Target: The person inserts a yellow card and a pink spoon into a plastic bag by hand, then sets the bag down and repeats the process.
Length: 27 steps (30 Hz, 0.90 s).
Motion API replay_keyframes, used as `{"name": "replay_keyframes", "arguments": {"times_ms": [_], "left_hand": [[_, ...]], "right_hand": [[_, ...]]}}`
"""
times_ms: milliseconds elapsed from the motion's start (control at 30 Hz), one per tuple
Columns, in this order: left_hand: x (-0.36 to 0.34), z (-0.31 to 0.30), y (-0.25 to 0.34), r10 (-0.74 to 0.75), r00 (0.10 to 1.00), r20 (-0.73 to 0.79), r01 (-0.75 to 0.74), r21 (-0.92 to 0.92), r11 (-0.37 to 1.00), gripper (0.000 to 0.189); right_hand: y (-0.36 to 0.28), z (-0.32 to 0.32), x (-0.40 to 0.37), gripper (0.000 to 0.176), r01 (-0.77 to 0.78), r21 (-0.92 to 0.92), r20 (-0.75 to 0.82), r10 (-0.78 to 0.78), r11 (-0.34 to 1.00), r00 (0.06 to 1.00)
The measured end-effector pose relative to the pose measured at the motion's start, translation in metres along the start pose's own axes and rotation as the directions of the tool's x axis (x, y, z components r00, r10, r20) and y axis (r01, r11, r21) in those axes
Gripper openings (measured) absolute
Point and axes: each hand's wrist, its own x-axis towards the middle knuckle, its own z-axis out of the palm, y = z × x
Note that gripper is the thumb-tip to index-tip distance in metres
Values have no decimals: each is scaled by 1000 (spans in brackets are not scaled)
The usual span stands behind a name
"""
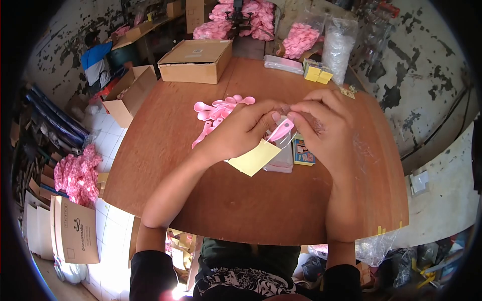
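Observation:
My left hand point(243, 128) and my right hand point(322, 123) meet over the middle of the table, fingers and thumbs pinched together on the edge of a small clear plastic bag point(287, 140). A pink spoon's handle point(281, 130) with a dark hole shows between the hands, its other end hidden behind my left hand. Below my left fingers hangs a pale yellow card point(254, 157), tilted. Underneath lies a stack of clear bags point(279, 164), beside a stack of printed cards point(304, 151). A heap of pink spoons point(219, 111) rests just beyond my left hand.
On the table point(216, 200), a closed cardboard box point(196, 60) stands at the back left. Yellow card stacks point(318, 71), flat clear packs point(282, 63) and a tall bag point(339, 47) are at the back right. An open carton point(131, 95) stands left; a person point(96, 60) sits beyond it.

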Motion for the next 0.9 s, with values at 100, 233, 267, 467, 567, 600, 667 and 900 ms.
{"name": "replay_keyframes", "arguments": {"times_ms": [100, 233, 267, 467, 567, 600, 667, 900], "left_hand": [[2, 1, 1, 40, 999, -34, -38, 62, 997, 26], [-2, 2, 4, 19, 996, -86, -13, 72, 997, 25], [-1, 3, 1, 46, 996, -71, -39, 87, 995, 25], [-4, 5, -3, 94, 995, 21, -97, 211, 973, 24], [-6, 5, -2, 90, 993, 72, -107, 305, 946, 26], [-7, 4, -1, 61, 992, 111, -101, 408, 907, 27], [-8, 2, -3, 53, 984, 168, -118, 405, 907, 29], [-3, 3, 0, 198, 972, 124, -209, 81, 975, 34]], "right_hand": [[-7, -3, 2, 12, 4, 5, 39, -5, 1000, 999], [-8, -6, 2, 12, 58, 32, 61, -60, 998, 996], [-8, -6, 2, 12, 63, 18, 77, -64, 998, 995], [-4, 1, -3, 9, 38, -123, 56, -31, 992, 998], [-6, 3, -6, 9, 70, -179, 118, -49, 981, 992], [-6, 4, -7, 9, 68, -179, 119, -47, 981, 992], [-7, 6, -7, 10, 109, -228, 144, -77, 968, 987], [14, 3, -9, 6, -314, 473, 38, 337, 823, 941]]}}
